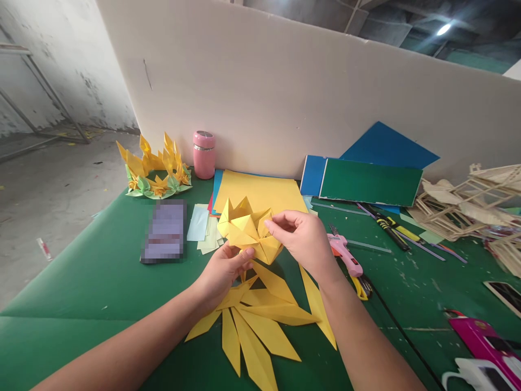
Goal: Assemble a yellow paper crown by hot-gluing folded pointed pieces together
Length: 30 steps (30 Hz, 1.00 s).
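Note:
A folded yellow paper flower point(248, 228) with pointed, angular petals is held up between my hands, above the green table. My left hand point(226, 271) grips it from below on the left, thumb pressed on its front. On the right, my right hand point(301, 236) pinches one of its petals between thumb and fingertips. Beneath my hands lie several long, folded yellow paper petals point(254, 342) fanned out on the table. One more yellow strip point(319, 304) lies under my right forearm.
A pink glue gun point(348, 255) lies right of my hand. Yellow paper sheets point(256, 190), a pink bottle point(204, 155) and a paper crown point(157, 168) stand behind. At right are cutters point(391, 231), wooden stick frames point(451, 203) and a magenta device point(484, 342). A tall board point(285, 92) closes the back.

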{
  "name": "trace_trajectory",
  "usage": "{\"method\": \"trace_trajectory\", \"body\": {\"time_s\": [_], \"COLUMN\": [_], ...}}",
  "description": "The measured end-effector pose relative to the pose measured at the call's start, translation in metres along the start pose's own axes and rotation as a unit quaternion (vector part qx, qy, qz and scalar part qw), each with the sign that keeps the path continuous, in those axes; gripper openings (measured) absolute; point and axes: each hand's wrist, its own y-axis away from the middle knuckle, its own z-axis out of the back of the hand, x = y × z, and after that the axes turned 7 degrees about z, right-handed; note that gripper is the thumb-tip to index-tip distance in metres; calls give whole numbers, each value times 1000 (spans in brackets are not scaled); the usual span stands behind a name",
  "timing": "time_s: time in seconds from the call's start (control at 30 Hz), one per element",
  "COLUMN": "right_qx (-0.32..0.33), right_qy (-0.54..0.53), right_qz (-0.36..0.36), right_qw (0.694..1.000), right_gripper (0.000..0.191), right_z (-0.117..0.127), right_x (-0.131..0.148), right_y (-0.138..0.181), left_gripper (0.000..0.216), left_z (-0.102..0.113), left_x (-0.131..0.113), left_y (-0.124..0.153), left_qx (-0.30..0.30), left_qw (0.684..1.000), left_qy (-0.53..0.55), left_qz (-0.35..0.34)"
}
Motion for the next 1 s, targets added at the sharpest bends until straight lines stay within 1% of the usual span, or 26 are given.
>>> {"method": "trace_trajectory", "body": {"time_s": [0.5,1.0], "right_qx": [6,34], "right_qy": [-2,-24], "right_qz": [9,5], "right_qw": [1000,999], "right_gripper": [21,16], "right_z": [-2,-2], "right_x": [-1,-1], "right_y": [0,3], "left_gripper": [30,26], "left_z": [-2,-4], "left_x": [-1,-2], "left_y": [1,1], "left_qx": [-24,-30], "left_qw": [1000,1000], "left_qy": [0,1], "left_qz": [4,-4]}}
